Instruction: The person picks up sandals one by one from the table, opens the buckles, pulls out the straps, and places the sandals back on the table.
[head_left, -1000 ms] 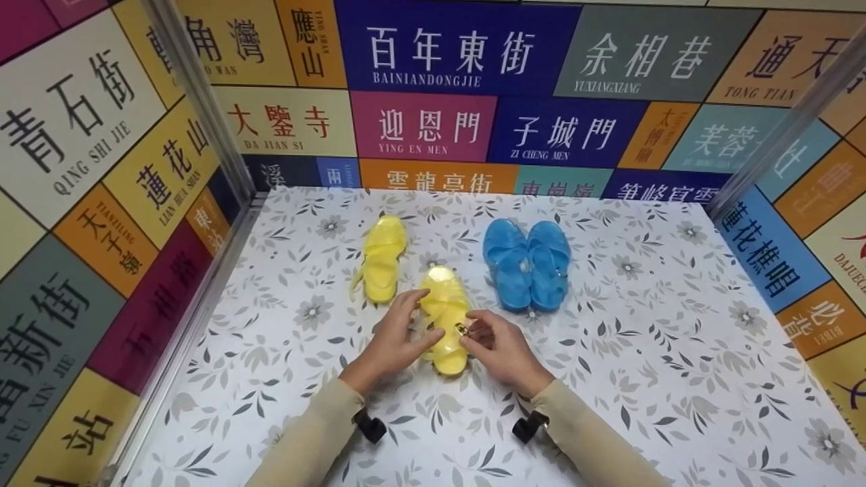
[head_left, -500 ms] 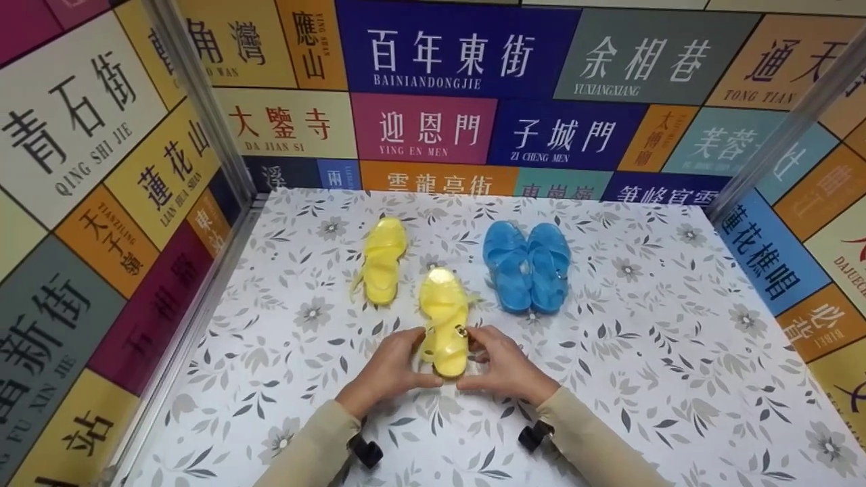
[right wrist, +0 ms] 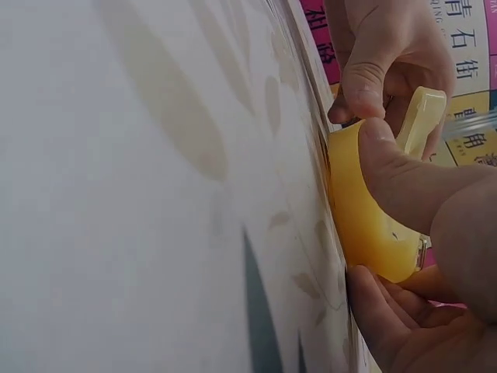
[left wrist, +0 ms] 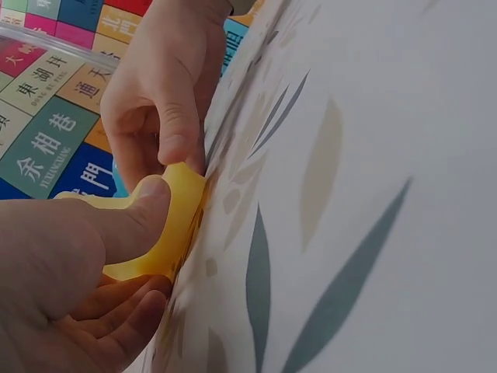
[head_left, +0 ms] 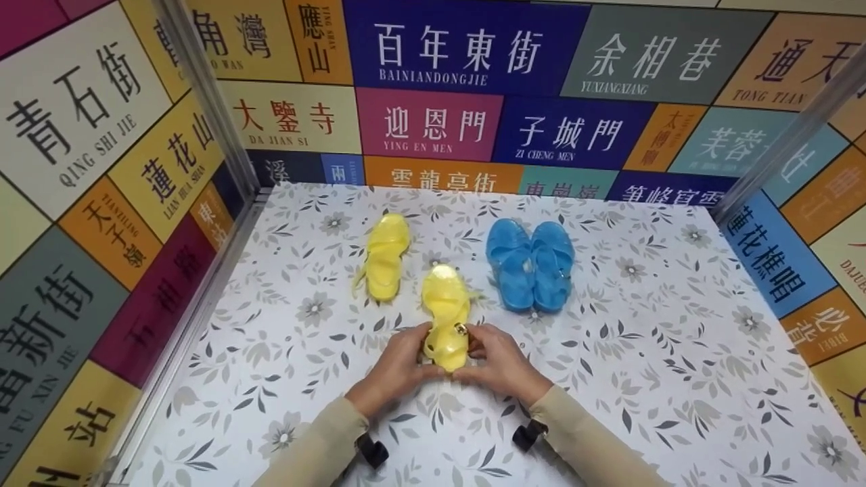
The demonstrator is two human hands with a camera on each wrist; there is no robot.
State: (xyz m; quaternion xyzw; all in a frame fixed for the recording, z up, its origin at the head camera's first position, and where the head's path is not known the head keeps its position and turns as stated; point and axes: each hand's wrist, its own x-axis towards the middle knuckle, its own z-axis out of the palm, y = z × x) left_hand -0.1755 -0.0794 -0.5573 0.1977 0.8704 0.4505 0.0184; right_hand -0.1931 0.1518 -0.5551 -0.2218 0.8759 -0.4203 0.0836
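A yellow sandal (head_left: 445, 304) lies on the table, its toe pointing away and its small metal buckle on the right side. My left hand (head_left: 399, 362) holds the heel end from the left, fingers along the side and thumb behind the heel. From the right, my right hand (head_left: 504, 358) holds the same heel, the two thumbs close together at its back. Both wrist views show the thumbs against the yellow heel (left wrist: 177, 206), which sits low at the tabletop. Some fingertips are hidden behind the sandal. The other yellow sandal (head_left: 387, 260) lies farther back to the left.
A pair of blue sandals (head_left: 531, 267) lies side by side at the back right. The table (head_left: 643, 379) has a floral cover. Walls with printed street-name panels (head_left: 467, 44) enclose it at the back and both sides.
Both hands have moved from the middle of the near yellow sandal, where the right hand was at the buckle, back to its heel. The thumbs have since closed in behind the heel.
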